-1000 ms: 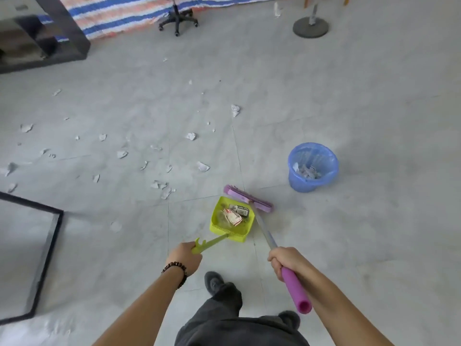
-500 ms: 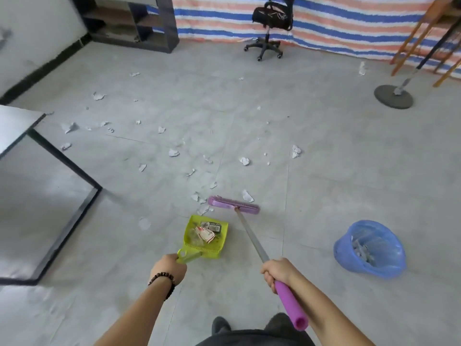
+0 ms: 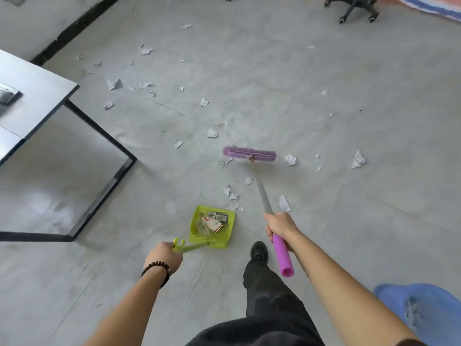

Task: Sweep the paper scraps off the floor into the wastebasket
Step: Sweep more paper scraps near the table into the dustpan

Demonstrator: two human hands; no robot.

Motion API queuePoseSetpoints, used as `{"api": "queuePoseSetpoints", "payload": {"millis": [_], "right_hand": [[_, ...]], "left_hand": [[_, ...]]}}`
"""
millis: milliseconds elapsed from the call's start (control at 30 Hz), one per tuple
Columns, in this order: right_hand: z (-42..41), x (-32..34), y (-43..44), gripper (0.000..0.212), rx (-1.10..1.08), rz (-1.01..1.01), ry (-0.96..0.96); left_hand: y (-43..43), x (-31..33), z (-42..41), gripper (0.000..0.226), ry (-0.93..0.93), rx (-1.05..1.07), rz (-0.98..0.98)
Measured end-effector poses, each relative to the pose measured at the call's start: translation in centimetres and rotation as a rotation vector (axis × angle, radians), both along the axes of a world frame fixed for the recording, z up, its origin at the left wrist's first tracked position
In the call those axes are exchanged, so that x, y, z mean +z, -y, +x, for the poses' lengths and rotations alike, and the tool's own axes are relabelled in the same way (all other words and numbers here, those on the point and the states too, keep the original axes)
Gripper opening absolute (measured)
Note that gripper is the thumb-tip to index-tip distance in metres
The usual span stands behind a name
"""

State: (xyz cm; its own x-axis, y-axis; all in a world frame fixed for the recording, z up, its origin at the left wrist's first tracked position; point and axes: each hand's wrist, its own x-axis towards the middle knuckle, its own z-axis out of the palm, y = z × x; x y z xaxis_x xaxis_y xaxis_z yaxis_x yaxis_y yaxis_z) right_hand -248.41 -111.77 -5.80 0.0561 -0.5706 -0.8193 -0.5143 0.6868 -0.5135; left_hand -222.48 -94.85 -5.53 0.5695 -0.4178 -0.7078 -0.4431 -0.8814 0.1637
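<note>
A grey tiled floor (image 3: 349, 221) filled the view, strewn with white paper scraps (image 3: 212, 133) mostly toward the far left and middle, with a crumpled one (image 3: 358, 159) off to the right. A counter (image 3: 35, 96) with a black frame stood at the left, and the wheeled base of an office chair (image 3: 355, 8) showed at the top right.

The right hand (image 3: 279, 224) held the broom (image 3: 262, 193) with its fingers wrapped around the shaft just above the purple grip. The purple broom head (image 3: 249, 154) sat out ahead on the floor, with scraps lying between it and the dustpan (image 3: 212, 227).

The left hand (image 3: 163, 257), a beaded bracelet (image 3: 157, 268) on its wrist, had its fingers closed round the green dustpan's handle. The pan rested on the floor just ahead of a dark shoe (image 3: 259, 250), already holding printed paper and card bits.

The blue wastebasket (image 3: 424, 310) was at the lower right edge, partly cut off, near the right forearm, with some paper inside.
</note>
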Motion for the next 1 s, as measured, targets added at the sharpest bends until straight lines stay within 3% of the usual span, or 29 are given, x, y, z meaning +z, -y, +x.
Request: {"api": "queuePoseSetpoints", "payload": {"millis": [200,333,667,800,1000], "right_hand": [[5.6,-2.9,11.1,0.029,0.077,0.000,-0.065],[7.2,-5.5,13.2,0.030,0.114,0.064,-0.120],[6.2,-1.8,-2.8,0.023,0.015,0.189,-0.194],[6.3,1.2,-9.5,0.018,-0.072,0.180,-0.137],[5.5,2.3,-14.7,0.014,-0.190,0.149,-0.042]], "left_hand": [[3.7,-0.5,1.9,0.027,0.030,0.060,0.082],[3.8,-0.7,2.2,0.024,0.019,0.040,0.112],[3.5,-0.4,3.3,0.025,-0.102,-0.110,0.112],[2.1,0.5,4.1,0.009,-0.172,-0.180,0.067],[0.2,1.6,6.9,0.024,-0.155,-0.304,0.070]]}}
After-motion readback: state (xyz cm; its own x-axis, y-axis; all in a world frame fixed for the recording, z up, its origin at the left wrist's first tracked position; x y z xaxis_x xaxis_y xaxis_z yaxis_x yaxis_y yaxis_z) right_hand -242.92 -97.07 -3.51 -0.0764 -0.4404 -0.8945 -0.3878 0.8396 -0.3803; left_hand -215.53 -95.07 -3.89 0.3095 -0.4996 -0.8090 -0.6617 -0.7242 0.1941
